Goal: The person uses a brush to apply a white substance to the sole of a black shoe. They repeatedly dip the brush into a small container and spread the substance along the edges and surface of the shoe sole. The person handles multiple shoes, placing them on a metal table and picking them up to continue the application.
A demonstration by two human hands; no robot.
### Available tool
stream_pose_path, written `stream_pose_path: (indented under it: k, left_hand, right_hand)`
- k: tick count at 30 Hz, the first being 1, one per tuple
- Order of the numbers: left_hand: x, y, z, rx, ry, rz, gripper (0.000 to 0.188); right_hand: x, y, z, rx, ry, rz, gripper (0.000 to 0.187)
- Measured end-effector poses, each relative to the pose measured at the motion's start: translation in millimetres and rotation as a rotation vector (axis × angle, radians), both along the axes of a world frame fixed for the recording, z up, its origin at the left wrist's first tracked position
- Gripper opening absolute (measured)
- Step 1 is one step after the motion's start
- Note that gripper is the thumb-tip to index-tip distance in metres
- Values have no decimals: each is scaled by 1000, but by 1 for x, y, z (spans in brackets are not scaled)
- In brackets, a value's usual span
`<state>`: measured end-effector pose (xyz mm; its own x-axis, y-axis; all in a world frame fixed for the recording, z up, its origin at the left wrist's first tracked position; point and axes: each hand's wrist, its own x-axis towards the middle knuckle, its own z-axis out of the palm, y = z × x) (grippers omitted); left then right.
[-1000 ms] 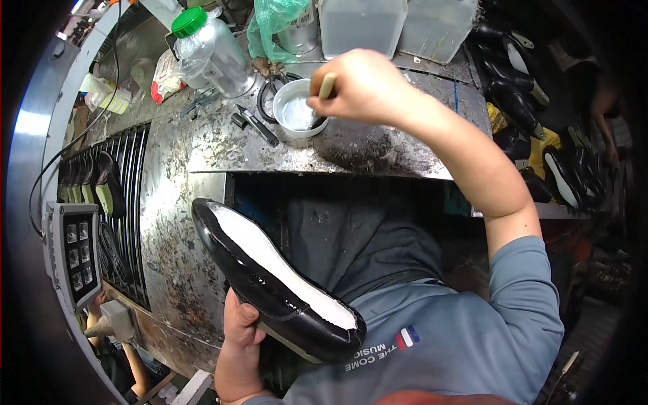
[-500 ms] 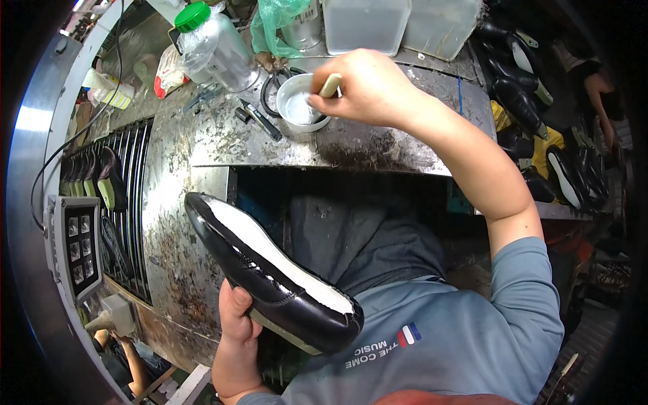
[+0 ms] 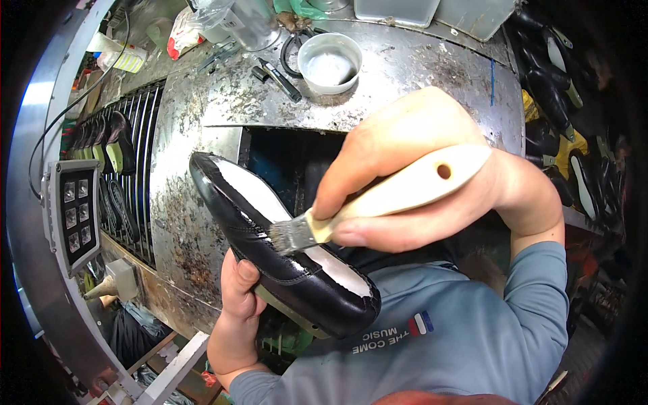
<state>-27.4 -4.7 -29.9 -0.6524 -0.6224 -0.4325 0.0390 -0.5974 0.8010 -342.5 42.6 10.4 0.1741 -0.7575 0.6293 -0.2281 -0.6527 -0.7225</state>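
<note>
A black leather shoe upper (image 3: 287, 268) on a last lies tilted in front of me, its white underside (image 3: 251, 189) turned up and its toe pointing to the far left. My left hand (image 3: 241, 287) is closed on it from beneath, thumb against the side. In my right hand (image 3: 415, 131) is a flat brush (image 3: 412, 182) with a cream handle that has a hole near its end. Its grey bristles meet the shoe midway along, at the border of black leather and white underside. Beyond both hands stands a white tub (image 3: 332, 89) with whitish contents.
The stained metal bench (image 3: 182, 229) holds a marker pen (image 3: 280, 79), black scissors (image 3: 289, 57) and a clear jar (image 3: 253, 27). A lamp panel (image 3: 74, 216) stands left, by a rack with shoe soles (image 3: 120, 143). More black shoes (image 3: 550, 98) are piled at the right.
My right hand has come from the tub back toward me, bringing the brush onto the shoe. The left hand still holds the shoe, and the view has shifted slightly.
</note>
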Motion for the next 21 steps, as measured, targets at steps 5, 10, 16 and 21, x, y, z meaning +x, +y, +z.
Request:
stream_pose_path:
  k: [5,10,16,21]
  left_hand:
    - [3,2,-3,-8,4,19,91]
    - [12,2,-11,15,69,39,85]
    - [25,1,-29,129,201,90,72]
    - [23,4,-44,230,362,150,70]
  right_hand:
    - [8,-2,-5,-30,-28,34,12]
    - [5,9,2,54,-4,112,10]
    - [1,24,11,108,2,191,10]
    - [7,30,19,99,-111,204,11]
